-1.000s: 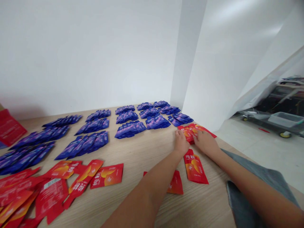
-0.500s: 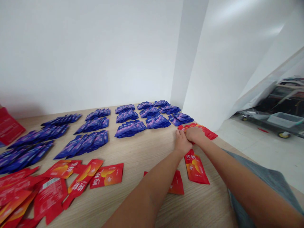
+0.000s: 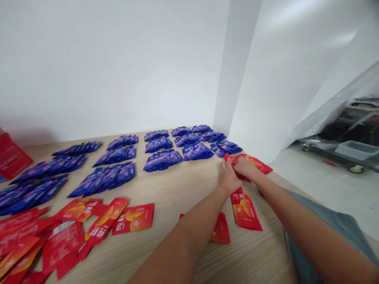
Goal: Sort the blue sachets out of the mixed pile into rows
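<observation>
Both hands meet at the far right of the wooden table (image 3: 177, 189), over a small pile of red sachets (image 3: 257, 163). My left hand (image 3: 227, 177) is closed with its fingers on the pile's near edge. My right hand (image 3: 245, 167) is closed over the same red sachets, gathering them against the left. Just below the hands, one red sachet (image 3: 245, 209) lies flat, and another red sachet (image 3: 220, 229) is partly hidden by my left forearm.
Rows of blue sachet stacks (image 3: 161, 159) cover the far half of the table. Loose red sachets (image 3: 59, 232) are scattered at the near left. A white wall corner (image 3: 233, 79) stands behind. A grey cloth (image 3: 331, 228) lies at the right edge.
My right hand has slid left across the red pile until it meets my left hand. The spread sachets are bunched together and partly lifted at their left end.
</observation>
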